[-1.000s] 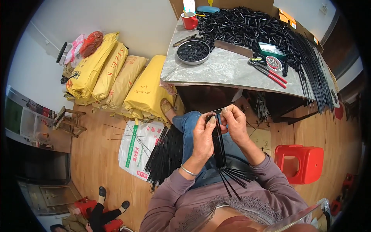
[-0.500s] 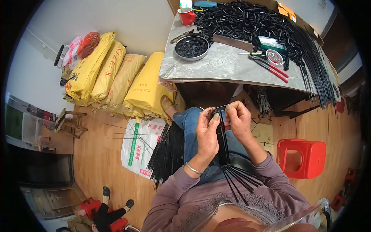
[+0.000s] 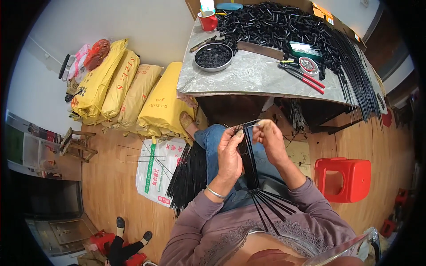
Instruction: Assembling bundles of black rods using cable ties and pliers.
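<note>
My left hand (image 3: pixel 230 155) is closed with thumb and fingers round the top end of a bundle of thin black rods (image 3: pixel 251 166). The rods run down over my lap and fan out against my chest. Just right of the rod tops, my right hand (image 3: pixel 271 139) pinches a thin wire (image 3: pixel 252 126) between thumb and fingers. That wire reaches across from the row of rod ends. Fingers hide how wire and rods join.
Ahead stands a grey table (image 3: pixel 253 77) with a heap of small black tubes (image 3: pixel 266 29), a round metal dish (image 3: pixel 213 56) and red-handled pliers (image 3: pixel 304 79). Yellow sacks (image 3: pixel 164 104) are at left; a red stool (image 3: pixel 344 179) is at right. Someone's legs (image 3: pixel 128 248) show lower left.
My right hand has drawn slightly away from my left, and more of the wire and rods shows between them. The whole view has shifted a little.
</note>
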A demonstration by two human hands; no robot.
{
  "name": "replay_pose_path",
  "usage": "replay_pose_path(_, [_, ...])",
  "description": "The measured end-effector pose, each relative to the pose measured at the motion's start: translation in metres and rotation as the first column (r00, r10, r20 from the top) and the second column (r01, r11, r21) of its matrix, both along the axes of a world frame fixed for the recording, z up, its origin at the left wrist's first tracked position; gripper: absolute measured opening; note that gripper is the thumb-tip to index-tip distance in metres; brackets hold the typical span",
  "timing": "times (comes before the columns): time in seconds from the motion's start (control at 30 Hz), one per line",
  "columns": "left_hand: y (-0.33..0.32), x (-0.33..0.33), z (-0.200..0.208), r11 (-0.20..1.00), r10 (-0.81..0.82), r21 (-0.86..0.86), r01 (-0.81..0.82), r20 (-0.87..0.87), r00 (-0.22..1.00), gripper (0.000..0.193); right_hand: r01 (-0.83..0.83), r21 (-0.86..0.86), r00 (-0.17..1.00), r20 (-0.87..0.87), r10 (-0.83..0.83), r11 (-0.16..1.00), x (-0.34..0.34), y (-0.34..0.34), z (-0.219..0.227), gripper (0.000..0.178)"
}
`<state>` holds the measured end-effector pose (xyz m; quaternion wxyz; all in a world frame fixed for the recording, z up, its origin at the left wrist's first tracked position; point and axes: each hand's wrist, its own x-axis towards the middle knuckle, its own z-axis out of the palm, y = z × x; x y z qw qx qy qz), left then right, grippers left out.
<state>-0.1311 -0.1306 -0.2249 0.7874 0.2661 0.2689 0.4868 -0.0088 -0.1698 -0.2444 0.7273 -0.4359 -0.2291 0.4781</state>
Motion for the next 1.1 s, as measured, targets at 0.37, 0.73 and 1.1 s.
replay_pose_path(0.37, [0.014,-0.027,0.024,0.966,-0.119,0.176,0.188,-0.341,0.933,0.034,-0.513,-0.095,0.857,-0.120,0.502,0.853,-0.021,-0.010,0.016,0.025])
replay_pose_path(0.73, [0.062,-0.041,0.014,0.806,-0.097,0.430,0.408,-0.583,0.807,0.009,-0.505,-0.210,0.863,-0.142,0.485,0.837,-0.017,0.000,0.038,0.029])
replay_pose_path(1.1, [0.047,-0.039,0.051,0.702,-0.058,0.378,0.604,-0.814,0.577,0.009,-0.516,-0.227,0.856,-0.150,0.494,0.826,-0.019,-0.021,0.032,0.026])
